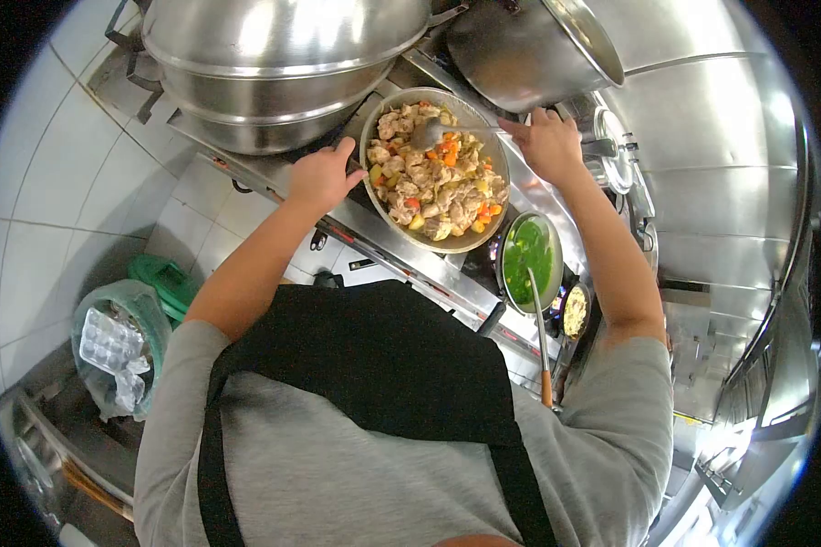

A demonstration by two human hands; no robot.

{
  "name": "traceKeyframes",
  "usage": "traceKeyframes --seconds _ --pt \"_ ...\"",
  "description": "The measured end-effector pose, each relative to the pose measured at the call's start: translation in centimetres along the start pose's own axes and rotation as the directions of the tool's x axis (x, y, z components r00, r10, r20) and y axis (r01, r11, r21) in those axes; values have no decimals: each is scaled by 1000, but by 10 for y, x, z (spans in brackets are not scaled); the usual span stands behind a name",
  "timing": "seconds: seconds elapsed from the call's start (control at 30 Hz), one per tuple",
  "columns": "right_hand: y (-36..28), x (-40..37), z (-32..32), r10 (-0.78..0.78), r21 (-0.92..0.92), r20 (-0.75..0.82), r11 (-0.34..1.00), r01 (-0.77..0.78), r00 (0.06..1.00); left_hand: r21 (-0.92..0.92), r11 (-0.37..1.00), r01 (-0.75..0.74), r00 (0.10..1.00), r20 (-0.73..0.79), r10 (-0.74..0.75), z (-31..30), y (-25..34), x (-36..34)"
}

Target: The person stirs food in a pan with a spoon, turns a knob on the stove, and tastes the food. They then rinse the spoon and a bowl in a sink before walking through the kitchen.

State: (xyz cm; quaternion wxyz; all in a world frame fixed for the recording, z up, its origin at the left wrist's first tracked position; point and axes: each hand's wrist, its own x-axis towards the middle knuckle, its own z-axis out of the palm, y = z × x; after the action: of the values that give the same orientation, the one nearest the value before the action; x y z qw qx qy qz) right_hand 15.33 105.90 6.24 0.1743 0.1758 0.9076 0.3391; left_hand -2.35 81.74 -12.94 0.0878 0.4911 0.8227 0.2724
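Note:
A wide metal pan (370, 187) on the stove holds chunks of meat with diced carrot and other pale and green pieces. My left hand (323, 177) is closed at the pan's left edge, gripping it there; a handle under the fingers is partly hidden. My right hand (547, 148) is wrapped around the handle of a metal ladle (426, 135), index finger stretched along it. The ladle's bowl rests among the food near the pan's far side.
Large stacked steamer pots (274, 100) stand at the left back, with a deep pot (511, 59) beyond the pan. Nearer me are a pot of green soup (528, 255) with a wooden-handled utensil (545, 374) and a small pan (576, 310). A lined bin (109, 351) stands lower left.

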Motion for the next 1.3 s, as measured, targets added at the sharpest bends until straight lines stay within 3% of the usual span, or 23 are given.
traceKeyframes --seconds 0.23,0.27,0.67,0.77,0.93,1.23,1.3 --pt "46 -30 60 158 230 201 952 -204 967 10 1000 -20 1000 -20 21 2 -4 3" --pt "51 -34 62 172 269 292 929 -254 941 10 1000 -28 999 -28 28 3 -5 2" --pt "78 -55 100 306 336 402 828 -450 863 9 999 -40 998 -38 41 8 -6 3" --pt "66 -58 58 242 311 339 883 -351 909 -7 999 -52 999 -4 52 3 -6 5" --pt "57 -47 2 289 346 243 866 -361 926 -6 999 -54 996 67 54 -1 -4 3" --pt "60 60 49 235 94 235 960 -262 943 -21 998 -52 992 111 54 -8 -4 -3" --pt "60 75 61 178 125 209 970 -207 962 -20 999 -44 994 97 45 -5 -4 -4"
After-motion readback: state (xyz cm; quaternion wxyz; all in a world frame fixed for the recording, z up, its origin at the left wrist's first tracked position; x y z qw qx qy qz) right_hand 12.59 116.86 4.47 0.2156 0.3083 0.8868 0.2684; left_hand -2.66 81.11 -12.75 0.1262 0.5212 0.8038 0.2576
